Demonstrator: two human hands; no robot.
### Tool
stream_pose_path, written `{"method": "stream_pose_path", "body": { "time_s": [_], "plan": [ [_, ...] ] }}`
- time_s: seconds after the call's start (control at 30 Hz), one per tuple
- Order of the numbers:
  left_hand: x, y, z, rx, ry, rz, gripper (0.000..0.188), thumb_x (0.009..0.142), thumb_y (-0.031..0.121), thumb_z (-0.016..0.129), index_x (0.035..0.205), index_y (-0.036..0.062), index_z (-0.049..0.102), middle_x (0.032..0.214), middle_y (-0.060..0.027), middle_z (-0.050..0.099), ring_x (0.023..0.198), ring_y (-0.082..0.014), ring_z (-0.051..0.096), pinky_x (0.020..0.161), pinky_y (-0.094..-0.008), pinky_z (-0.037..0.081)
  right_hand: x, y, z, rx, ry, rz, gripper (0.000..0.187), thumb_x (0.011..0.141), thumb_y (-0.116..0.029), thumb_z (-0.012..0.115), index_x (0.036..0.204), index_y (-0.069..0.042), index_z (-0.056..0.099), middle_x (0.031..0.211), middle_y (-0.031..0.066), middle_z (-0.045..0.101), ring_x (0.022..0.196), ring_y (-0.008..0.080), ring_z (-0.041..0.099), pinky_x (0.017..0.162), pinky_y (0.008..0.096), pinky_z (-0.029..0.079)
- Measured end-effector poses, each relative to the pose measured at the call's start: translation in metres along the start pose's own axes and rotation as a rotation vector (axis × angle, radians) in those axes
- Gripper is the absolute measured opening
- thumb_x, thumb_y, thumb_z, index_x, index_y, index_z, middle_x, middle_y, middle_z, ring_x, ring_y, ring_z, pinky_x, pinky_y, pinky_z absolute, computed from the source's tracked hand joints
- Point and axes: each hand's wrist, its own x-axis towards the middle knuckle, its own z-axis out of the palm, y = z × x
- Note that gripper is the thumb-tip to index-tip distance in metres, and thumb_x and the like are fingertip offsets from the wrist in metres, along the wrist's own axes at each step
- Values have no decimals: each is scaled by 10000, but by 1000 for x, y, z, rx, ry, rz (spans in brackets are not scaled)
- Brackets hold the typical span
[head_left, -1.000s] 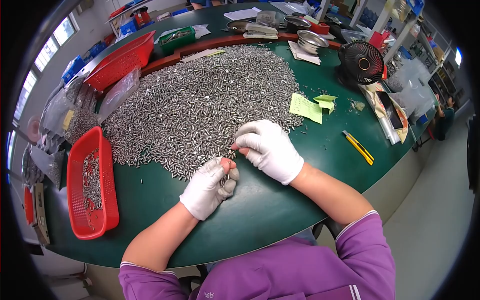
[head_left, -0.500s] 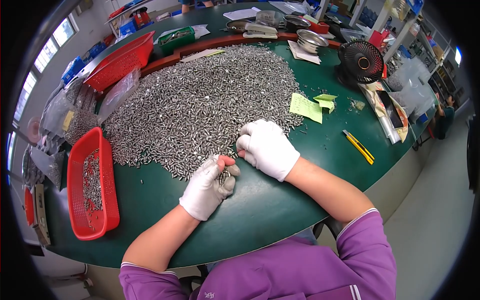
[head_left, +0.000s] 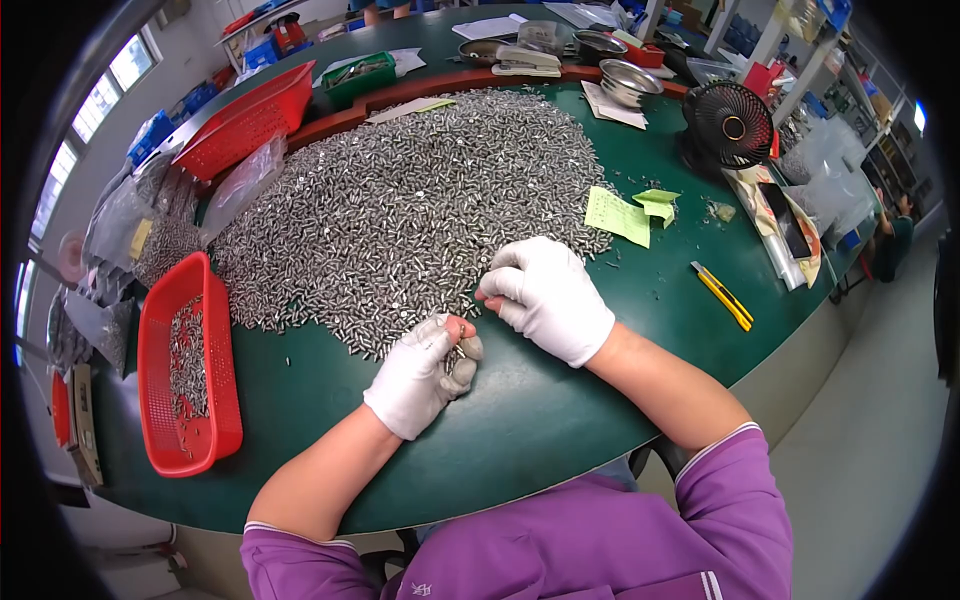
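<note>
2 gloved hands at the near edge of a big heap of metal pins (head_left: 420, 200) on the green table (head_left: 530, 430). Left hand (head_left: 418, 375): thumb and forefinger tips bare and close together, other fingers curled over a few pins, mostly covered by the glove, so count unclear. Whether a pin sits between those tips: too small to tell. Right hand (head_left: 552, 300): back of glove faces camera, bare tips down by the heap's edge, just beside the left hand, not touching it; cannot tell if the fingers are clamped on a pin (the knuckles hide most of the grip). More pins lie in the red basket (head_left: 224, 420) at left; its near wall hides some. 1 loose pin (head_left: 288, 361) lies between basket and left hand. Yellow cutter (head_left: 722, 297) right of the right hand. Phone (head_left: 785, 218) partly covered. Background person (head_left: 888, 248) at far right, dim; legs (head_left: 380, 12) cut off at top.
</note>
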Motion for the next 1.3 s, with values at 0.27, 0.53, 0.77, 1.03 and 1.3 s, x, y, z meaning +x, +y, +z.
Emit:
{"method": "stream_pose_path", "body": {
  "time_s": [0.27,0.53,0.77,1.03,1.3],
  "plan": [
    [-3,0,4,-80,-15,77,226,940,282,544,1046,83,533,910,-41,567,708,-114,529,619,-224,437,-3,-3,11,-93,-78,77,152,674,-201,723,792,-110,693,813,49,617,776,275,593,698,388,494],
    [1,-4,-2,-66,16,54,152,933,238,578,985,99,546,863,-26,581,636,-87,505,538,-190,385,-2,-2,8,20,-124,114,128,721,-207,700,798,-110,667,886,55,603,878,275,573,761,394,472],
    [2,0,2,41,-64,2,142,906,238,626,950,114,573,793,14,580,584,-51,456,487,-161,332,-3,-12,4,201,14,-54,139,703,-173,711,820,-118,660,868,38,611,853,272,577,745,387,479],
    [-2,1,4,-17,40,0,218,954,304,527,1002,94,556,860,-30,565,634,-104,490,557,-197,399,-4,-2,7,74,-17,22,124,721,-177,697,836,-135,677,835,34,616,820,267,592,731,386,490],
    [-4,1,9,-56,77,88,218,980,281,460,1018,81,538,887,-52,569,629,-103,493,551,-192,393,-3,-6,13,-68,-121,-50,130,704,-189,696,803,-110,668,829,58,604,801,285,579,709,401,480]
  ]
}}
